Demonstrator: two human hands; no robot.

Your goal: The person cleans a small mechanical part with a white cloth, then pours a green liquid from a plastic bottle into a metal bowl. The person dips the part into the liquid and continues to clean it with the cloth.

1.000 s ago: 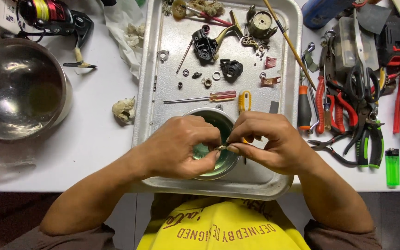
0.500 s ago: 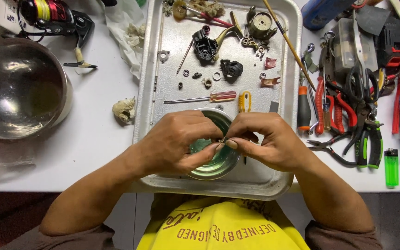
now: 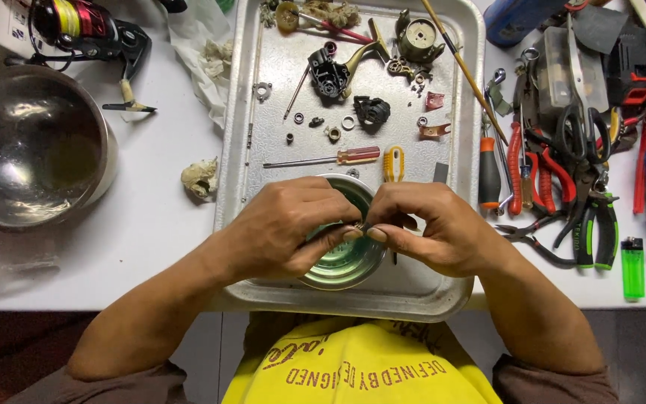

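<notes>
While the big steel bowl [image 3: 28, 142] sits at 9 o'clock on the worktop [image 3: 143, 217], the left hand [image 3: 285, 228] and the right hand [image 3: 431, 228] meet over a small round tin [image 3: 342, 262] at 6 o'clock in the metal tray [image 3: 263, 161]. Both grips pinch one tiny dark part [image 3: 364, 227] between fingertips. Pliers [image 3: 555, 176] lie at 3 o'clock.
</notes>
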